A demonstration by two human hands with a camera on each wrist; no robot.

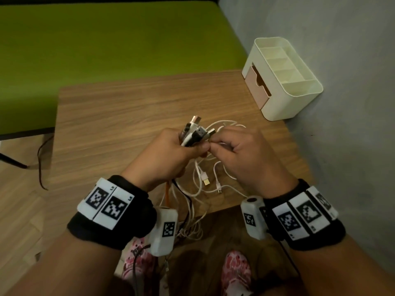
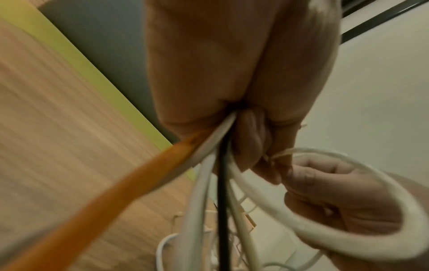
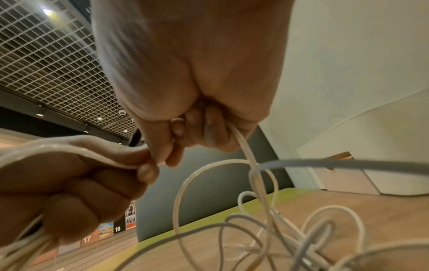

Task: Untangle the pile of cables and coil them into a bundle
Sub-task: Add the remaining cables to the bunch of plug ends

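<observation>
Above table (image 1: pixel 128 107), left grip (image 1: pixel 171 152) clutches cables (image 1: pixel 193 133) — right grip (image 1: pixel 241 150) pinches one.

Left hand (image 1: pixel 168 153) and right hand (image 1: pixel 241 154) fisted, thumbs touching.

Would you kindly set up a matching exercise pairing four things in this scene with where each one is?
Things:
1. plugs
2. organizer
3. orange cable
4. loose white cables

Places:
A. far right corner of the table
B. hanging below the left hand
C. sticking up out of the left hand
D. lying on the table under the hands

Pairs: 1-C, 2-A, 3-B, 4-D
</observation>
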